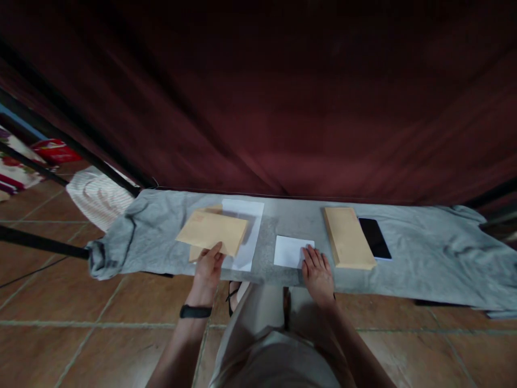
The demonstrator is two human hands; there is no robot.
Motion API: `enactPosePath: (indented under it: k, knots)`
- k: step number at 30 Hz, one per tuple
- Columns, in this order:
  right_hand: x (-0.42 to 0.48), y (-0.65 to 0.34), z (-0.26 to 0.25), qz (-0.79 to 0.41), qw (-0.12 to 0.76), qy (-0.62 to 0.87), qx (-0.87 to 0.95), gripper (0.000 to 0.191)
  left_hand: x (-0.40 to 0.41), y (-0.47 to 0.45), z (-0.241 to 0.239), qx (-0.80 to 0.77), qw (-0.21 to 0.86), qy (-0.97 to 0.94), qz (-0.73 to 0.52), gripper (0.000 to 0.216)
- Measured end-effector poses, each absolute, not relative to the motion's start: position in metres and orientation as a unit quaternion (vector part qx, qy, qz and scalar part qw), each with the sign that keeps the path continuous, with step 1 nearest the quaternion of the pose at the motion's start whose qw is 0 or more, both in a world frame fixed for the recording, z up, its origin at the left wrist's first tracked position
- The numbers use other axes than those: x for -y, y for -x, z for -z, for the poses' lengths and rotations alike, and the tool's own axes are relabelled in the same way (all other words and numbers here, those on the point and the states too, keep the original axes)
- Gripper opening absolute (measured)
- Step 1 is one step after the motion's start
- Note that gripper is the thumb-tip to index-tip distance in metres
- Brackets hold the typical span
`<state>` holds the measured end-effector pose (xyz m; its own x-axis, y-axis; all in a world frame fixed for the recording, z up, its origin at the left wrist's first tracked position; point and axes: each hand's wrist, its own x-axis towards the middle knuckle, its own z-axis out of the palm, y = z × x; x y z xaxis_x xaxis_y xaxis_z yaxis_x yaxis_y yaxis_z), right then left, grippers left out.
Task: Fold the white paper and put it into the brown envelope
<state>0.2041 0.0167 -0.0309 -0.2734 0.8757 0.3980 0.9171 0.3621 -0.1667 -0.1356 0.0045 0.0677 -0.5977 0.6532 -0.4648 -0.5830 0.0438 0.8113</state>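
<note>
My left hand [210, 264] grips a tan paper envelope [214, 229] by its near edge, thumb on top. The envelope is held over white paper sheets [255, 231] and another tan envelope [195, 253], which it partly hides. My right hand [318, 274] lies with outstretched fingers on the right edge of a small folded white paper [291, 251]. A neat stack of tan envelopes [349, 237] sits just right of that hand.
A dark-screened phone [375, 238] lies beside the stack. Grey cloth [428, 248] covers the narrow table, bunched at both ends. A dark red curtain [283, 134] hangs behind, with black metal bars [44, 243] at the left.
</note>
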Motion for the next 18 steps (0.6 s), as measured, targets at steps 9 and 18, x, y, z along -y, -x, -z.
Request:
enactPosePath:
  k: [9, 18]
  knots:
    - [-0.016, -0.205, 0.027, 0.028, 0.212, 0.566, 0.796, 0.048, 0.024, 0.062, -0.045, -0.544, 0.588, -0.019, -0.598, 0.019]
    - [-0.016, -0.204, 0.026, 0.015, 0.214, 0.572, 0.791, 0.048, 0.026, 0.088, -0.064, -0.629, 0.306, -0.642, -0.314, 0.072]
